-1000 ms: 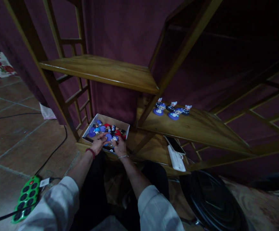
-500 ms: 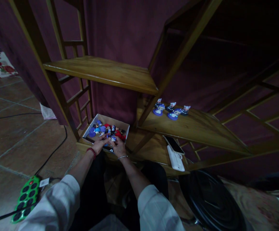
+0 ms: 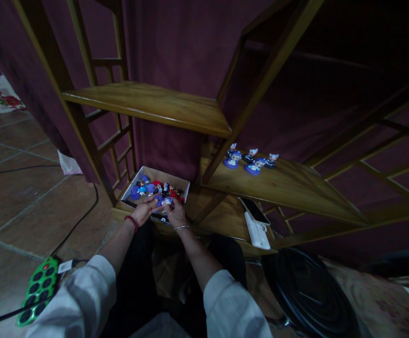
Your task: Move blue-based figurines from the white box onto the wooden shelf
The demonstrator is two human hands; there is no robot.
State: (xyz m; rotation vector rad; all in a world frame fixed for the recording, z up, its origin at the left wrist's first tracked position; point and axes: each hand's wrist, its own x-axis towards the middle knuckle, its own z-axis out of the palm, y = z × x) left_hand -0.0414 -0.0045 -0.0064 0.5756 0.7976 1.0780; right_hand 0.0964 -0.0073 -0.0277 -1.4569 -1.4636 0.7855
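Observation:
A shallow cardboard box (image 3: 181, 180) on the low shelf holds several small figurines, purple, blue, red and black. Over its front edge, my left hand (image 3: 145, 211) has its fingers closed on a round purple base (image 3: 158, 200). My right hand (image 3: 176, 213) pinches a small figurine (image 3: 167, 201) with purple hair, right beside that base. Whether base and figurine are joined is too small to tell. On the shelf to the right stand several figurines: purple-haired ones (image 3: 255, 165) in front and black-and-white ones (image 3: 271, 160) behind.
A dark phone (image 3: 254, 211) and a white object (image 3: 257, 232) lie on the lower shelf, right. The upper wooden shelf (image 3: 148, 103) overhangs the box. A black round stool (image 3: 310, 291) is at the lower right, a green power strip (image 3: 38, 291) on the floor, left.
The purple base now shows between my hands, and the figurine has tipped over toward the right. Both hands have shifted only slightly. The shelf figurines have not moved.

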